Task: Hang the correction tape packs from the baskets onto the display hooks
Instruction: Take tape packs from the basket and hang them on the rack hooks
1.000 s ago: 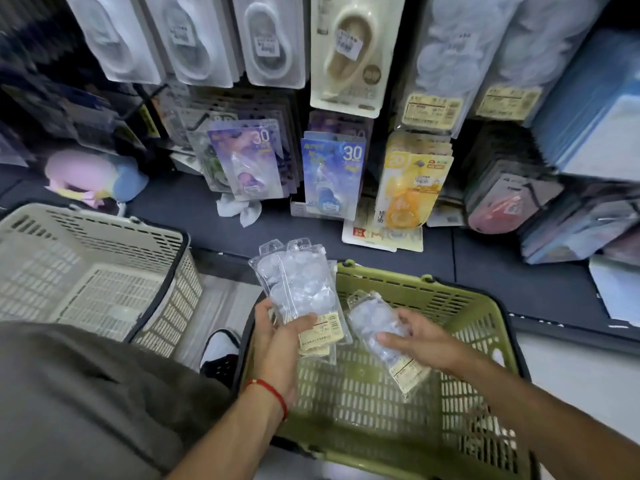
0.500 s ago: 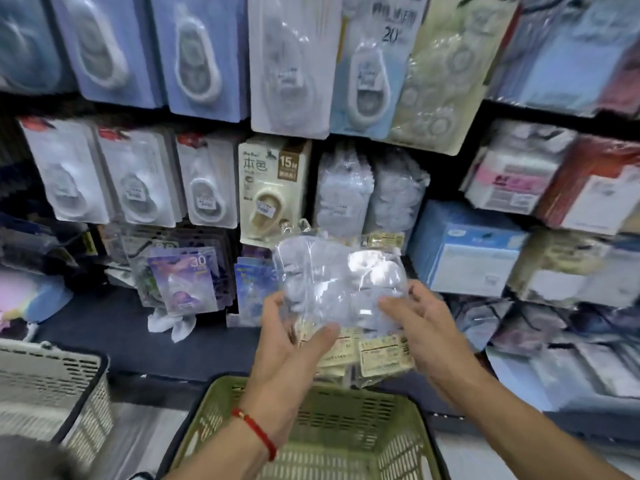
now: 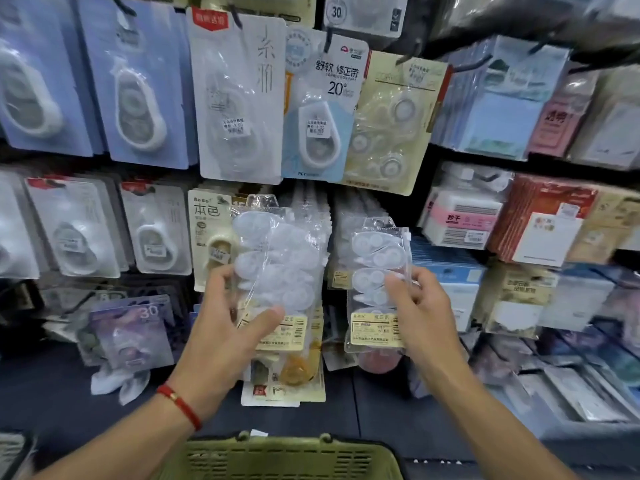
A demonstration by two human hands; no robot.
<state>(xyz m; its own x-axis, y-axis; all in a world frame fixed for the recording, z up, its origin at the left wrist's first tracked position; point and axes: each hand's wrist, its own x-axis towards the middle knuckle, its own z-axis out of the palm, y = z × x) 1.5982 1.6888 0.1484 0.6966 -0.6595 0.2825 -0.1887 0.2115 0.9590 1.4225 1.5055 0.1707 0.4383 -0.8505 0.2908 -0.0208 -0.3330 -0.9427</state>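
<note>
Clear plastic, both lots. L to R: left hand [image 3: 221,327], red cord at the wrist, holds a stack of correction tape packs [image 3: 277,261] – thumb across the yellow label at the bottom, fingers curled round the left edge, so that grip is closed on the stack. Looks like several packs, exact count can't tell. Hang tabs at the top point up, in front of the middle row of the display.

Right hand [image 3: 420,306] pinches a single pack [image 3: 375,271] by its right edge, fingers curled over the front, grip closed on it. Pack is upright, held apart from the stack, just in front of a row of similar clear packs [image 3: 349,216] hanging on the wall.

Green basket [image 3: 287,457] sits below, btwn the forearms; only its rim shows.

Step in hand, my read: packs are out of the basket and up at the shelf; the single is separated, ready to go on. Not yet hung.

Next move needs: find the hook for that row – can't see it, hidden behind stock – line the tab hole up w/ the hook tip, then slide the pack back. Left hand keeps the rest steady meanwhile.
</note>
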